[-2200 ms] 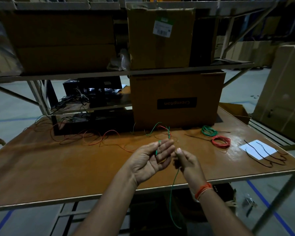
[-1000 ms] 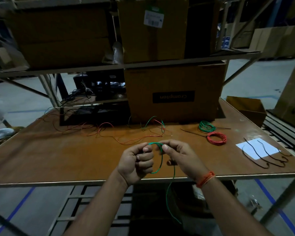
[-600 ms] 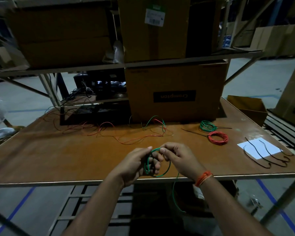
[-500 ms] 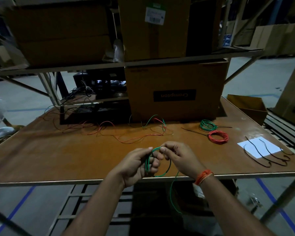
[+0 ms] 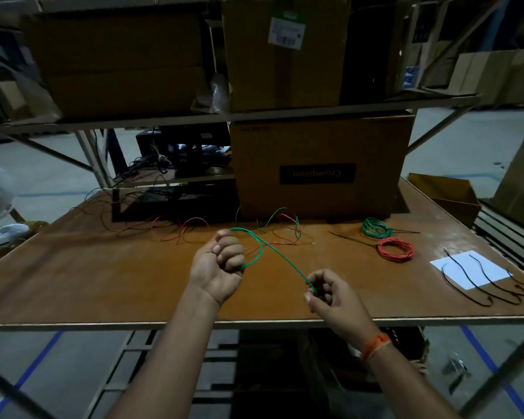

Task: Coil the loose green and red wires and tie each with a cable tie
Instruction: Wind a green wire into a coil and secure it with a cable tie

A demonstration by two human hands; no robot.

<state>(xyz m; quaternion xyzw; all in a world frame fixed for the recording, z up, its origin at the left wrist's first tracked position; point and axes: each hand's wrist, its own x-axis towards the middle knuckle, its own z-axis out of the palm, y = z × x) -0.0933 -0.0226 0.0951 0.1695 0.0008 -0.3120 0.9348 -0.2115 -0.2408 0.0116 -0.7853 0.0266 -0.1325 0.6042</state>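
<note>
My left hand (image 5: 221, 261) is a fist gripping a loop of green wire (image 5: 280, 257) above the brown table (image 5: 88, 282). The wire runs down and right into my right hand (image 5: 327, 293), whose curled fingers pinch it near the table's front edge. Loose red and green wires (image 5: 194, 229) lie tangled at the back middle. A coiled green wire (image 5: 374, 227) and a coiled red wire (image 5: 395, 248) lie at the right. Several black cable ties (image 5: 478, 279) rest on a white sheet (image 5: 466, 269) at the far right.
A large cardboard box (image 5: 318, 167) stands at the back of the table under a shelf (image 5: 224, 116) carrying more boxes. Dark equipment with cables (image 5: 170, 173) sits at the back left. A small open box (image 5: 448, 195) lies off the right edge.
My hands have moved apart: the right hand pulled down and right, drawing the green wire out straight from the loop that my left hand keeps gripping a little higher.
</note>
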